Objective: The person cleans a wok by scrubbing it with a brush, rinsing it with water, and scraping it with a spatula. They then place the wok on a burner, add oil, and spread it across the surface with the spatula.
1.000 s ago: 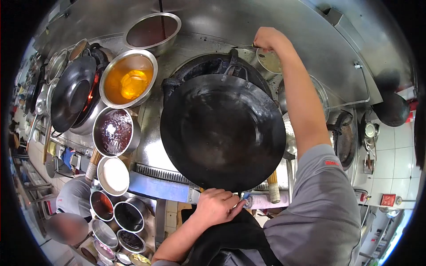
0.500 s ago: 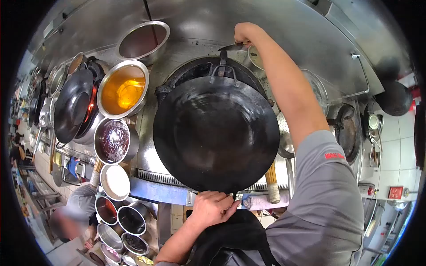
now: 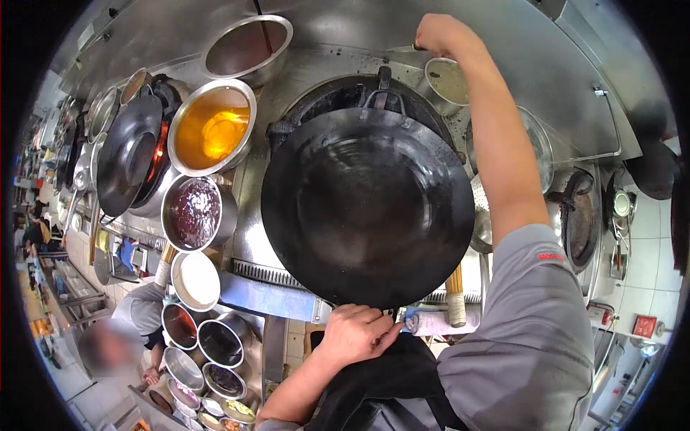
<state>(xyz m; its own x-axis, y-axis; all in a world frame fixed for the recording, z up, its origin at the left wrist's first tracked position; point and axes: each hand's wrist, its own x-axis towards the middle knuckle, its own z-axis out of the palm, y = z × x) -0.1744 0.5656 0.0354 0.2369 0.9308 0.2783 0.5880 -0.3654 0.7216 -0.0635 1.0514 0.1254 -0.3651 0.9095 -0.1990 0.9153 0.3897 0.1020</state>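
A large dark wok rests over the burner ring, its loop handle at the far side. My left hand is closed at the wok's near edge; its fingertips and the grip are partly hidden. Beyond the wok, near the steel back wall, my right hand is in a fist around the handle of a thin knife-like tool, which shows almost edge-on. Below that hand stands a metal pot of cloudy liquid.
On the left are a bowl of amber oil, a pot of dark red liquid and a white-filled pot. A second wok sits by glowing fire. A bamboo brush lies right; another person is lower left.
My right hand has moved up and away from the wok's far handle, carrying the thin tool. My left hand stays at the wok's near edge. The whole view has shifted slightly.
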